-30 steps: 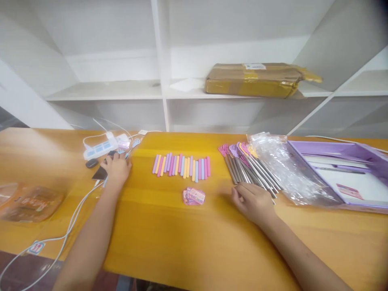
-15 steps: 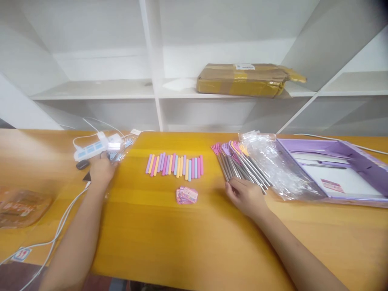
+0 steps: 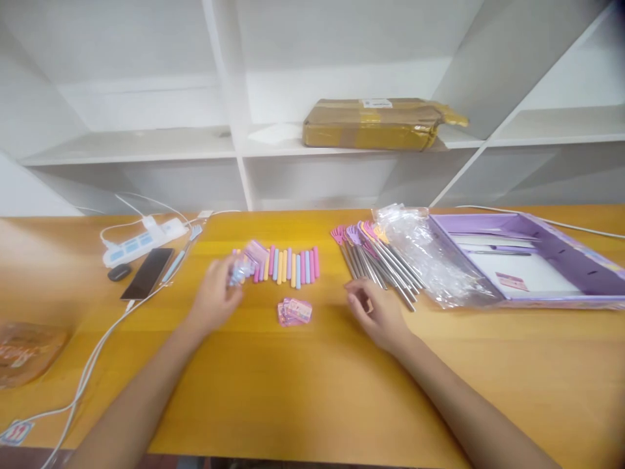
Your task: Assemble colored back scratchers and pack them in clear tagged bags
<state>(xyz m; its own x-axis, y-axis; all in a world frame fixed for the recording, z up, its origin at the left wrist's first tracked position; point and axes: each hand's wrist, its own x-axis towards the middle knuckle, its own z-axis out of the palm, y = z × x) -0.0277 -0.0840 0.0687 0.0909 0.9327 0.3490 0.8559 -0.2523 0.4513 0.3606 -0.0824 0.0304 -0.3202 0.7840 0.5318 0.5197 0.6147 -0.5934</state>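
My left hand (image 3: 215,296) is closed on a light-blue, hand-shaped back scratcher head (image 3: 238,270), with a pink card (image 3: 256,251) in clear wrap beside it; motion blurs them, and any handle is hidden. They cover the left end of a row of pink, purple, yellow and blue sticks (image 3: 283,267). Small pink cards (image 3: 295,311) lie in a pile in front of the row. My right hand (image 3: 375,309) rests on the table, fingers loosely curled with nothing visible in them. Just beyond it lie several back scratchers (image 3: 378,257) with metal rods and coloured hand-shaped heads.
Clear plastic bags (image 3: 434,260) lie against a purple box (image 3: 493,296) at right. On the left are a power strip (image 3: 144,242), a phone (image 3: 148,273) on a white cable (image 3: 95,345), another light-blue scratcher (image 3: 178,260) and an orange package (image 3: 29,352). A taped carton (image 3: 371,124) sits on the shelf.
My left hand has lifted the light-blue scratcher and card from beside the phone and carried them right to the stick row, uncovering the phone. My right hand stays by the metal rods. The view has turned right.
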